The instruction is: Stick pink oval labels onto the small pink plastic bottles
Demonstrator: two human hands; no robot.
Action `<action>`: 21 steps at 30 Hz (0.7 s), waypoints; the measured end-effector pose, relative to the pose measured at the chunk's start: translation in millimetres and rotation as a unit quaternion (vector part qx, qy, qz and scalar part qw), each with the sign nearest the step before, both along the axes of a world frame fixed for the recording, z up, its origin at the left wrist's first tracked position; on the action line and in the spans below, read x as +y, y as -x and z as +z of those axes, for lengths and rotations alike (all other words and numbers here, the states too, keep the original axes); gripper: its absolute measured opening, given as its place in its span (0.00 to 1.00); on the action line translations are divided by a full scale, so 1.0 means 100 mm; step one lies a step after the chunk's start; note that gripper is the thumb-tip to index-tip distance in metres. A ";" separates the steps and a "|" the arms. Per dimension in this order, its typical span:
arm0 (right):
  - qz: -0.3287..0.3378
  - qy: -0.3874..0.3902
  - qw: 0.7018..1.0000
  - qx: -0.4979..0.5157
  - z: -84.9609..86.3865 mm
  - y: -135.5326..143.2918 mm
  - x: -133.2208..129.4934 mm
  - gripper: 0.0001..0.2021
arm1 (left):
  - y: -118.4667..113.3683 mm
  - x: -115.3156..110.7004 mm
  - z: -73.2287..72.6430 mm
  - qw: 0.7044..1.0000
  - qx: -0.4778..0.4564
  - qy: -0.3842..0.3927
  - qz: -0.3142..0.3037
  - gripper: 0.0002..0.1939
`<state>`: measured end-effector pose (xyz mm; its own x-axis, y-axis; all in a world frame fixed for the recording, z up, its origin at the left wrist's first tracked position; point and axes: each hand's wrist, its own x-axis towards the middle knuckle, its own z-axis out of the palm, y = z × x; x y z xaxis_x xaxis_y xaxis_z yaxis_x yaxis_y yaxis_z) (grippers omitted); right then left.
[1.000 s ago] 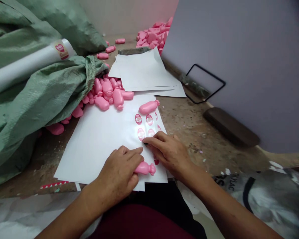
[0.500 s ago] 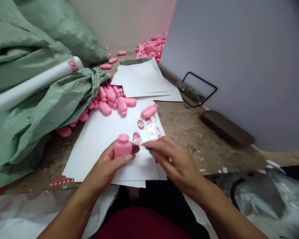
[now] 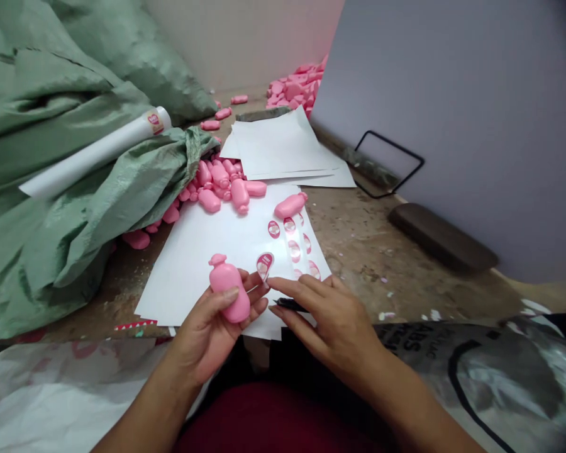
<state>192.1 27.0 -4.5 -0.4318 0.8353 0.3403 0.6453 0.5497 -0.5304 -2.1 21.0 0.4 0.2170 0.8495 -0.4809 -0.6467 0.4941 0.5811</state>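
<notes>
My left hand (image 3: 212, 330) is closed around a small pink bottle (image 3: 230, 292), its neck tilted up and to the left. Between the two hands stands an oval red-and-white sticker (image 3: 265, 264), its lower end at my left fingertips and close to my right index finger. Which hand bears it I cannot tell. A thin black pointed tool (image 3: 290, 304) is gripped in my right hand (image 3: 337, 314), between thumb and fingers. Beneath lies a white sheet (image 3: 183, 270) with oval stickers (image 3: 294, 250) along its right side. Another pink bottle (image 3: 291, 206) rests on this sheet.
Several pink bottles (image 3: 220, 176) spill beside a green sack (image 3: 122, 170) at left, where a white paper roll (image 3: 94, 151) lies. White sheets (image 3: 283, 148) lie farther back. At right are a black wire frame (image 3: 391, 148), a dark brown case (image 3: 441, 239) and a grey panel (image 3: 434, 82).
My left hand has turned the pink bottle, so its broad side now shows. The sticker stands more upright between the hands. The black tool in my right hand now shows clearly.
</notes>
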 end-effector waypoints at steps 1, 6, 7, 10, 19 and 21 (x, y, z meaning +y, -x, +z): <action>0.002 -0.012 1.000 -0.028 -0.02 -0.01 -0.03 0.17 | 0.00 0.01 0.00 1.000 -0.001 -0.004 0.006 0.11; -0.024 0.148 0.986 0.067 -0.05 -0.08 -0.04 0.24 | 0.04 0.01 0.02 0.999 -0.004 -0.001 0.045 0.11; -0.058 0.202 0.968 0.137 -0.04 -0.08 -0.02 0.21 | 0.04 0.00 0.02 0.999 -0.010 0.002 0.042 0.11; -0.113 0.333 0.869 0.348 0.00 -0.01 0.06 0.13 | 0.01 -0.05 0.03 0.999 -0.034 0.005 0.012 0.13; -0.088 0.424 0.740 0.515 0.01 0.13 0.12 0.17 | -0.12 -0.13 0.05 1.000 0.008 -0.002 -0.016 0.14; -0.072 0.413 0.750 0.511 0.02 0.09 0.09 0.16 | -0.11 -0.12 0.04 0.999 0.053 -0.004 -0.010 0.16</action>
